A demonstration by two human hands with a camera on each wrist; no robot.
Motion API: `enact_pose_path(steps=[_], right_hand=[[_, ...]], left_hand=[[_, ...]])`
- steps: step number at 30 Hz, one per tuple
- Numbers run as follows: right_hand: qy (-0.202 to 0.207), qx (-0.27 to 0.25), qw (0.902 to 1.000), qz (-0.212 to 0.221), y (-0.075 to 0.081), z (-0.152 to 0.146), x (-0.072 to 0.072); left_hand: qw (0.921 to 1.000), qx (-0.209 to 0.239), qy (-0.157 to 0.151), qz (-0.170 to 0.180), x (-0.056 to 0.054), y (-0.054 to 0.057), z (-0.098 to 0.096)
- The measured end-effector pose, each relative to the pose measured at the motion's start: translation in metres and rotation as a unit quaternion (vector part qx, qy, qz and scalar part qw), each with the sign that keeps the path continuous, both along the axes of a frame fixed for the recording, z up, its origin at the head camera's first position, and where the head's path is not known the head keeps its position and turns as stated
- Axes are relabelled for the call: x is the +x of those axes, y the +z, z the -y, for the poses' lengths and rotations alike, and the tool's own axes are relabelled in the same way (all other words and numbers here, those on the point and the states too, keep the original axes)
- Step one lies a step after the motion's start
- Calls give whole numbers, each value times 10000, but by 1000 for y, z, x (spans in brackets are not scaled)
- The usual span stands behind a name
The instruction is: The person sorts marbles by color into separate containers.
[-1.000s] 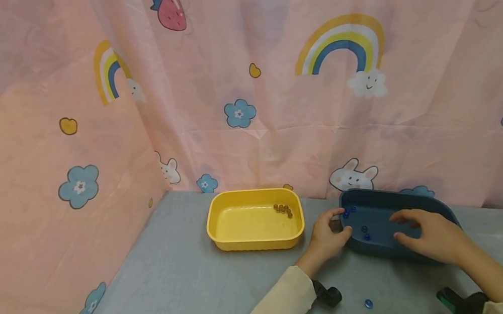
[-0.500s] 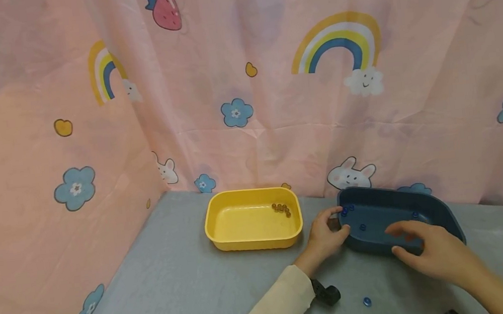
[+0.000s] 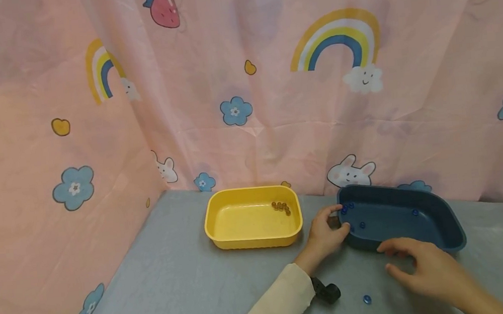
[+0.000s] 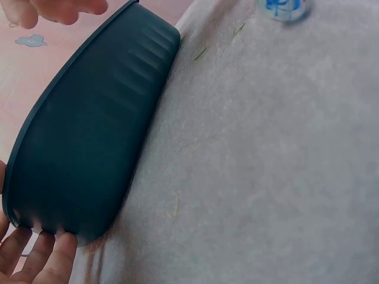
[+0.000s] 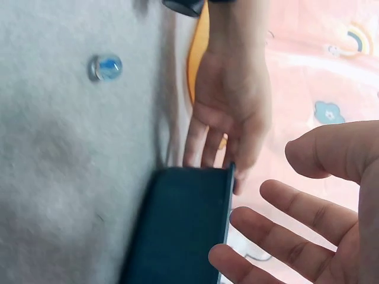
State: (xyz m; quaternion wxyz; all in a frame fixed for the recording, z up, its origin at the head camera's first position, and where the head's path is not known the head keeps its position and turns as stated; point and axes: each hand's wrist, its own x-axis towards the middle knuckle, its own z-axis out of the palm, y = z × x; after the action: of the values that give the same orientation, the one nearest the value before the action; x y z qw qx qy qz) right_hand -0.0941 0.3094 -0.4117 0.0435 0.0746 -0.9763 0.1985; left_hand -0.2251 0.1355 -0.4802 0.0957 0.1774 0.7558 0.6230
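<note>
My left hand [image 3: 325, 236] grips the left end of a dark blue tray [image 3: 452, 226]. In the left wrist view its fingers [image 4: 58, 260] press against the tray's outer wall. Several small dark blue marbles [image 3: 362, 225] lie inside, mostly toward the left end. My right hand [image 3: 431, 271] hovers in front of the tray's near side, fingers apart and gently bent, holding nothing. A loose clear-and-blue glass marble [image 3: 367, 299] rests on the grey table between the forearms; the right wrist view shows this marble [image 5: 108, 67] too.
A yellow tray [image 3: 246, 243] stands left of the blue one, with several amber marbles [image 3: 281, 206] at its right side. Behind both hangs a pink printed curtain [image 3: 277, 139]. A black wrist camera [image 3: 327, 291] sits by my left cuff.
My right hand has drawn back from over the blue tray toward its near side. A marble now shows at the tray's right part. My left hand keeps its place.
</note>
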Motion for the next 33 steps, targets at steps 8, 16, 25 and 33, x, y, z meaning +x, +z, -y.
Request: enact_pose_path(steps=[8, 16, 25, 33], right_hand=[[71, -52, 9976, 687, -6, 11, 4], [669, -288, 9962, 484, -18, 17, 10], [955, -122, 9944, 445, -31, 24, 10], [1117, -86, 9916, 642, -39, 26, 10]], left_hand=[[10000, 6, 55, -29, 0, 0, 0], [9999, 0, 96, -43, 0, 0, -1], [9999, 21, 131, -108, 0, -1, -1], [9998, -33, 170, -132, 0, 0, -2]])
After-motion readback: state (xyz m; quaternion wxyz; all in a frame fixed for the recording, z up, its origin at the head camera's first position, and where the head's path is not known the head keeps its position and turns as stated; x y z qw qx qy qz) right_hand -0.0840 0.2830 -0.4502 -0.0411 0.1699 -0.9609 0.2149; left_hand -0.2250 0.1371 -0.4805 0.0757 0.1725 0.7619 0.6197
